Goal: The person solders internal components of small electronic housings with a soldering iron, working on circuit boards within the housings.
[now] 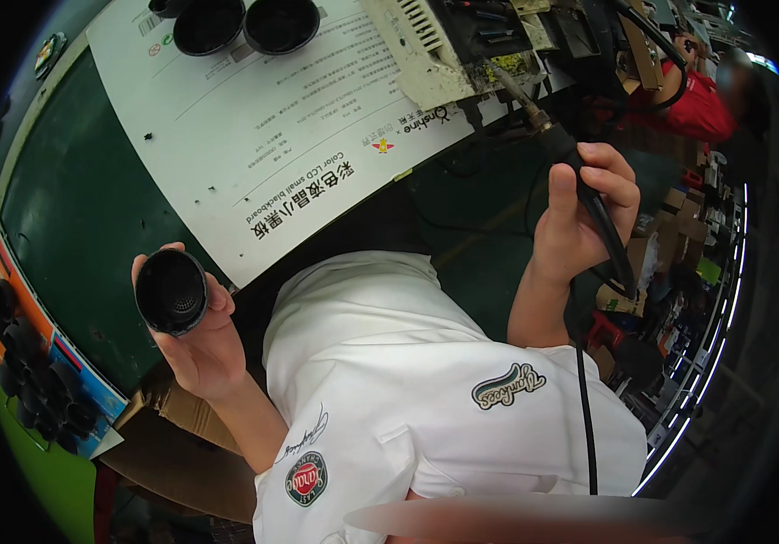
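Observation:
My left hand [201,349] is wrapped round a round black plastic cup-shaped part [172,292], its hollow side turned up with a patch of small holes inside. At the right, my right hand [586,218] grips a soldering iron [600,204] by its black handle. The iron's metal tip points up and left, over the yellow cleaning sponge [514,65] of a dirty beige soldering station [426,54]. From the handle's lower end a black cable runs down past my right arm. The tip and the black part are far apart.
More black cups [282,22] stand on a white printed sheet [226,118] over the green table [63,172]. Several black parts [36,363] lie on a colourful board at the far left. A cardboard box [190,412] sits below the table edge. Another person in red [702,104] is at upper right.

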A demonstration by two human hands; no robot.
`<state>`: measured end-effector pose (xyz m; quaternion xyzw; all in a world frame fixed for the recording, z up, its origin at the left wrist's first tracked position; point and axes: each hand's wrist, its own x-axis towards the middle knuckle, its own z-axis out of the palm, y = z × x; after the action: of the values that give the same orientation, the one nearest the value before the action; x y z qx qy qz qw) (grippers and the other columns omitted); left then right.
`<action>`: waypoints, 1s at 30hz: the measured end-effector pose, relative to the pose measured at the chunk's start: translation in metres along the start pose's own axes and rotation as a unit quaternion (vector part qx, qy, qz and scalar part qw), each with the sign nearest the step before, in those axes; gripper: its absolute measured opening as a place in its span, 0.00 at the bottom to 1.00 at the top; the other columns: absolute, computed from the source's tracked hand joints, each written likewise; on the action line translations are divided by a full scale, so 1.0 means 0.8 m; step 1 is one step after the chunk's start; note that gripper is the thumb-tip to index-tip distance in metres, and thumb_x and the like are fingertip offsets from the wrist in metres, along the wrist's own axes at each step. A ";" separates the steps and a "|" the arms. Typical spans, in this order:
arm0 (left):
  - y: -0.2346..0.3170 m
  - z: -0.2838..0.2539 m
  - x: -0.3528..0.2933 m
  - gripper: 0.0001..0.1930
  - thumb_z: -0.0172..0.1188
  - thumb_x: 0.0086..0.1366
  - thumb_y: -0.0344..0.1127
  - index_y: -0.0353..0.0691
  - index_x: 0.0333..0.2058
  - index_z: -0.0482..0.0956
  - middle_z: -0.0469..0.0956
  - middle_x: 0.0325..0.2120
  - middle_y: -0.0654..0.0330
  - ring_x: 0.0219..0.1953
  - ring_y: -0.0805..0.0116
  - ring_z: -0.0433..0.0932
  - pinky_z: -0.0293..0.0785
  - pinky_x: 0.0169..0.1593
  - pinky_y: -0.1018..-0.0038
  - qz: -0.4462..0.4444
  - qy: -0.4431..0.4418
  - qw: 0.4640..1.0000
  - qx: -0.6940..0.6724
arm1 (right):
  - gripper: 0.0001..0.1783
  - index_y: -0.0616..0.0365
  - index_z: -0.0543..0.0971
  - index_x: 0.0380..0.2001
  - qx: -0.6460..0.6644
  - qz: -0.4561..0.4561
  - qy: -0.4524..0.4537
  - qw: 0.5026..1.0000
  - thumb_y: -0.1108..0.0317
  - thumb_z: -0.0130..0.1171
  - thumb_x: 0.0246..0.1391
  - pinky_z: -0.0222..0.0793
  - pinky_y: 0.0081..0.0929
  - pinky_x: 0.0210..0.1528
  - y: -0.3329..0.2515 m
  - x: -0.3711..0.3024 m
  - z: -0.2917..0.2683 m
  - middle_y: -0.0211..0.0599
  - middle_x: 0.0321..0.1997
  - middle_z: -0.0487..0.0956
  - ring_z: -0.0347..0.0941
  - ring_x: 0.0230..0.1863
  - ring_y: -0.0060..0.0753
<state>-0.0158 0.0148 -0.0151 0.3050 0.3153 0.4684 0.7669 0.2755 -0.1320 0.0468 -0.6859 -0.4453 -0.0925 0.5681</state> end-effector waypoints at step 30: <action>-0.020 -0.006 -0.004 0.29 0.58 0.62 0.31 0.33 0.59 0.58 0.64 0.55 0.47 0.55 0.56 0.70 0.72 0.56 0.54 0.025 -0.044 0.998 -0.029 | 0.19 0.57 0.74 0.30 0.276 0.060 -0.216 0.935 0.73 0.75 0.37 0.74 0.19 0.33 -0.052 -0.025 0.137 0.45 0.34 0.77 0.75 0.30 0.27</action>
<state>-0.0126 0.0069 -0.0296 0.3103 0.2601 0.4824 0.7767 0.1928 -0.0490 0.0260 -0.5314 -0.5230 0.2182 0.6297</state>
